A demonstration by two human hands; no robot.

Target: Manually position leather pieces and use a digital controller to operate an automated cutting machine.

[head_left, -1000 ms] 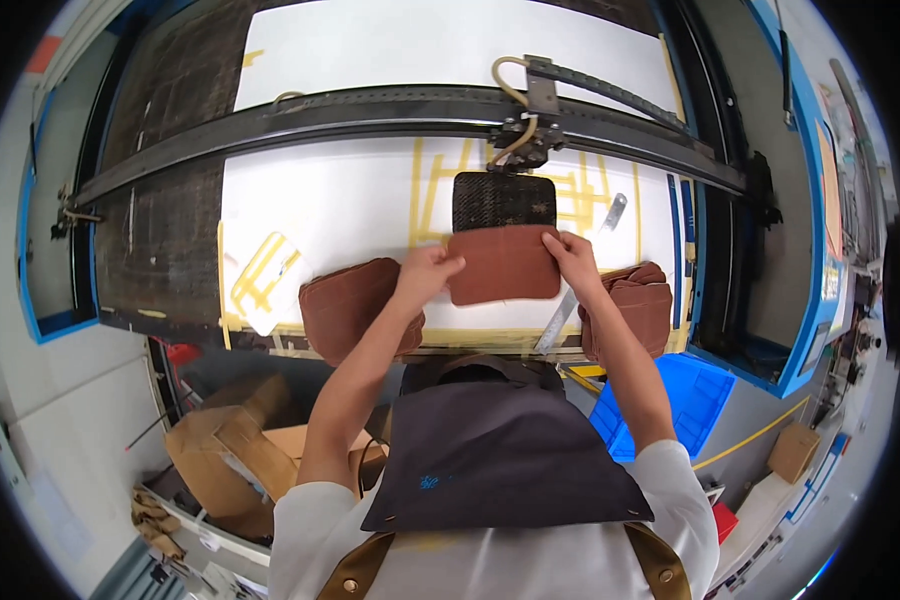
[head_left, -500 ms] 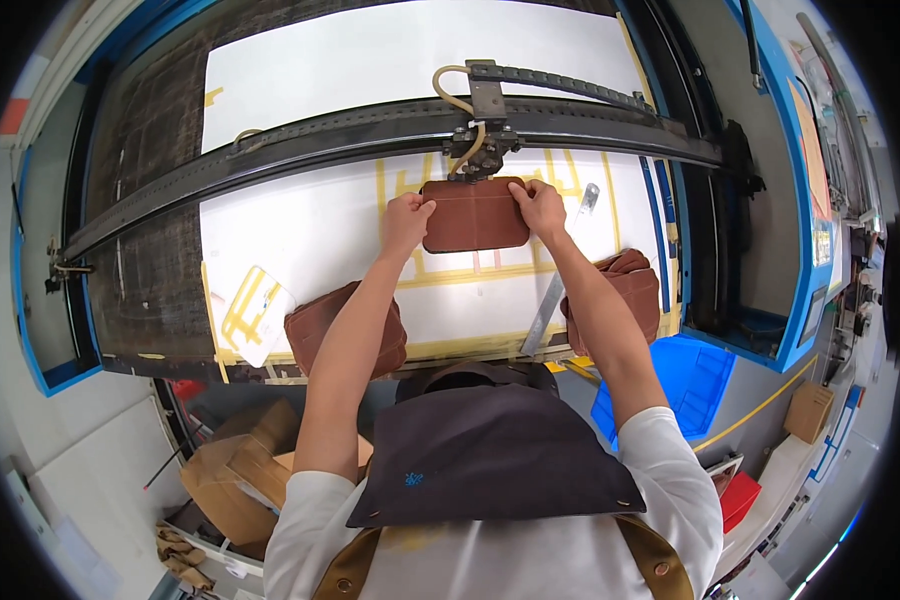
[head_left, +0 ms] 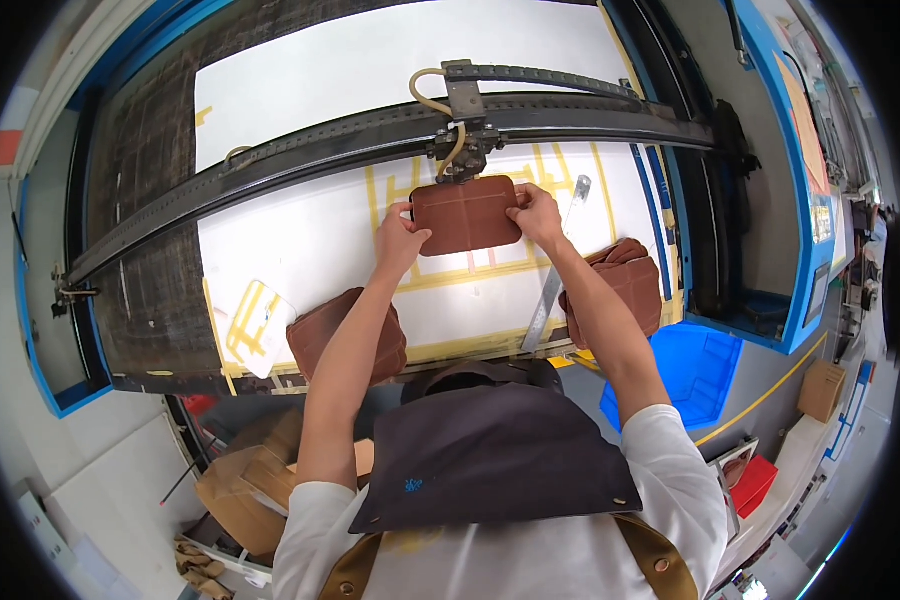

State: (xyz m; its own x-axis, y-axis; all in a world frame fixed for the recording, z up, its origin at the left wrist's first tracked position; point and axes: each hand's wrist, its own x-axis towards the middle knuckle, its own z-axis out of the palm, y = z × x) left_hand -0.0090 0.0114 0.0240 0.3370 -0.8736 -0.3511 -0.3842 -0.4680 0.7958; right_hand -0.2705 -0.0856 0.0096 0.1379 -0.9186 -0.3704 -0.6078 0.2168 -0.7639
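A brown stitched leather panel [head_left: 467,217] with rounded corners lies between my hands, over the taped white sheet [head_left: 300,235]. My left hand [head_left: 400,243] pinches its left edge, with the thumb on top and the fingers at the side. At the right edge, my right hand [head_left: 538,216] grips it between thumb and fingers. Just beyond the panel's far edge hangs the machine's head [head_left: 467,145]. One pile of similar brown leather pieces [head_left: 312,332] sits partly under my left forearm. Beside my right forearm is another pile [head_left: 638,290].
The machine's black gantry rail [head_left: 290,180] spans the bed just past my hands. A steel ruler [head_left: 545,308] and a small clear strip [head_left: 579,195] lie near my right arm. A taped white template [head_left: 258,325] rests at left. A blue bin [head_left: 705,375] stands below the right edge.
My left hand has shifted its hold, its fingers now farther round the panel's left side. My right hand has slid slightly nearer along the right edge. The whole view has shifted a little.
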